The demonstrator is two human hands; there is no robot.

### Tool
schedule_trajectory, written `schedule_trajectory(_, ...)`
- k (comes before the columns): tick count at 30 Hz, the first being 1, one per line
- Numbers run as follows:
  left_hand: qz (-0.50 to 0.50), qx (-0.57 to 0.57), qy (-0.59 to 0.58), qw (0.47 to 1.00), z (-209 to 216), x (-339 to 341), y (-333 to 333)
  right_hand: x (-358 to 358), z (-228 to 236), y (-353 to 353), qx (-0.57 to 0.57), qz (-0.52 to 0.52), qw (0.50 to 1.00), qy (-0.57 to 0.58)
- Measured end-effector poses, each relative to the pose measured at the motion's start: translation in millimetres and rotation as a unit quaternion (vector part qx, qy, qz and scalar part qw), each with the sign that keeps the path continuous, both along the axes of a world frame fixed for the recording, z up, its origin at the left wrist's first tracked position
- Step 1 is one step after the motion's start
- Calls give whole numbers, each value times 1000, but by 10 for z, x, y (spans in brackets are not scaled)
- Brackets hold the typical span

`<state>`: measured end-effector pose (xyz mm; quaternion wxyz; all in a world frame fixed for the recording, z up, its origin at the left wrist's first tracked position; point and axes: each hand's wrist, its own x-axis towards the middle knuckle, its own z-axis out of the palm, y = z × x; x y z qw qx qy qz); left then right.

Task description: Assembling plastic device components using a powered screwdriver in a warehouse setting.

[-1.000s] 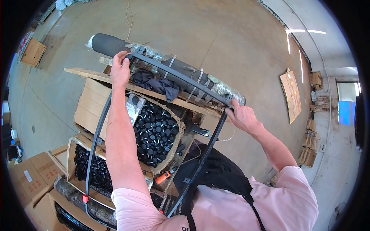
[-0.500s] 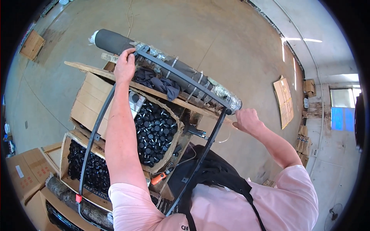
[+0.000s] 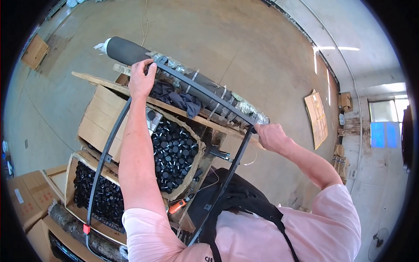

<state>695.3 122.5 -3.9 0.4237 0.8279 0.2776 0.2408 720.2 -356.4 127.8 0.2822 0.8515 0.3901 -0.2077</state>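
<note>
Spreading beyond frame [image 3: 204, 91] and padded roll [image 3: 127, 50] — brownish floor [image 3: 196, 32].

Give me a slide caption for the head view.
Left hand and right hand at two corners of a dark frame, with small black parts heaped nearby.

Beneath the frame [image 3: 207, 92], knobs [image 3: 174, 158] lie in a box [image 3: 202, 149] before the roll [image 3: 208, 83]

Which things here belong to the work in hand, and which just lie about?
In the work, it seems:
dark metal frame, with left hand and right hand at its far corners
wrapped roll beneath it
black round-headed pieces, probably

Lying about, it seems:
dark cloth
flat cardboard
wooden crate
</note>
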Motion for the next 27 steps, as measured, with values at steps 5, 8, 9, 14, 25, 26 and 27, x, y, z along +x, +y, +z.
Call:
schedule_trajectory(5,-19,39,0,999,89,-55,59,-107,-16,25,151,20,988,-33)
schedule_trajectory(8,-14,24,-31,999,-11,-93,110,40,-35,151,-134,-33,988,67)
schedule_trajectory(9,-12,3,-69,998,-74,-119,205,-28,-9,193,23,-8,999,29)
schedule_trajectory(14,-32,-20,-18,999,65,-74,79,125,-147,1,-118,-6,991,70)
schedule_trajectory(25,-5,176,109,978,278,-34,121,22,-442,-33,141,-23,990,-3)
schedule_trajectory(26,-10,228,65,971,348,-96,232,24,-331,-29,150,-23,988,-7)
schedule_trajectory(27,31,141,80,986,432,-219,373,30,-206,-34,138,-39,990,-7)
